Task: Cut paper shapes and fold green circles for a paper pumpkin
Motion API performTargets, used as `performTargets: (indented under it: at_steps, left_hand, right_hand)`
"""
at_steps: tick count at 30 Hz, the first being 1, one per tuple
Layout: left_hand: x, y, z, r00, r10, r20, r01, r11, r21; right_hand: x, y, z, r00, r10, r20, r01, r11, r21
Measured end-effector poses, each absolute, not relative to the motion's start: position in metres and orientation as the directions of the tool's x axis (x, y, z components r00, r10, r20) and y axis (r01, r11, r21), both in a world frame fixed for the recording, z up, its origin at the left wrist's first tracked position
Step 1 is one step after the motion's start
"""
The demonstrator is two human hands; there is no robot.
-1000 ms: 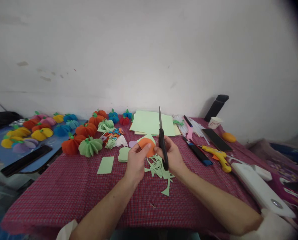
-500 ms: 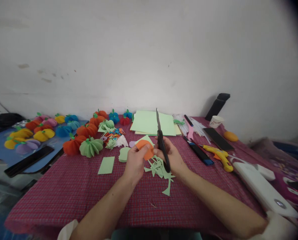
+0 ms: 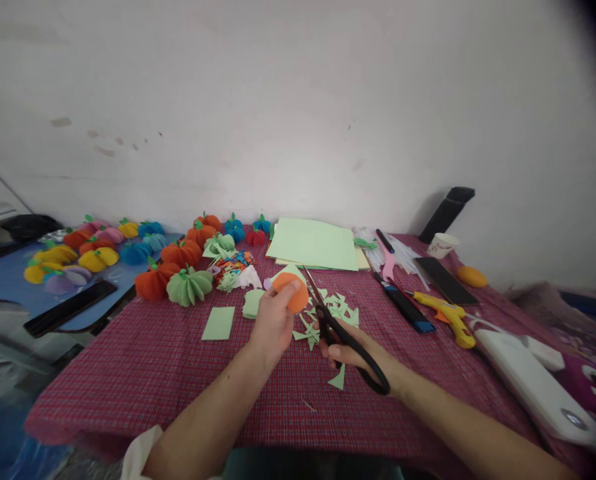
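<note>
My left hand (image 3: 274,323) pinches a rounded orange paper piece (image 3: 299,297) and a light green paper (image 3: 292,269) behind it. In my right hand (image 3: 347,347) is a pair of black-handled scissors (image 3: 323,311), its blades pointing up and left beside the orange piece. Whether the blades touch the paper, I cannot tell. Light green paper scraps (image 3: 345,309) lie under and around my right hand. Left of my left hand are a stack of small green cutouts (image 3: 251,303) and a green paper rectangle (image 3: 219,323).
Paper pumpkins (image 3: 189,287) in several colours stand left, some on a blue table (image 3: 3,277). Large green sheets (image 3: 313,244) lie at the back. On the right are a utility knife (image 3: 409,308), a yellow glue gun (image 3: 445,313), a paper cup (image 3: 443,245) and a white power bank-like box (image 3: 528,380).
My right hand has turned the scissors from nearly upright to slanting up-left and lowered slightly, away from the paper. My left hand keeps hold of the orange piece. The view has shifted slightly.
</note>
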State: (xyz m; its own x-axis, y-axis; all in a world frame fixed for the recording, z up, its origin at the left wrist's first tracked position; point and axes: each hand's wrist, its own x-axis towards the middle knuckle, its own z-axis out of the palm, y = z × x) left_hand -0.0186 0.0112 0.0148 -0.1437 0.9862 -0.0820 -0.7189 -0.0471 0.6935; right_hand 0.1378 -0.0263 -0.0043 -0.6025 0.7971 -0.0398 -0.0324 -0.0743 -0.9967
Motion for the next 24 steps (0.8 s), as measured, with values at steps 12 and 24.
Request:
performTargets:
  at_steps: [12, 24]
  left_hand:
    - [-0.019, 0.009, 0.015, -0.092, 0.989, -0.116, -0.752, 0.007, 0.659]
    - [-0.018, 0.009, 0.014, -0.083, 0.992, -0.097, -0.756, 0.001, 0.654]
  right_hand:
    - [0.125, -0.024, -0.005, -0.538, 0.842, -0.040, -0.039, -0.072, -0.997]
    - [0.123, -0.024, -0.005, -0.533, 0.845, -0.040, -0.023, -0.062, -0.998]
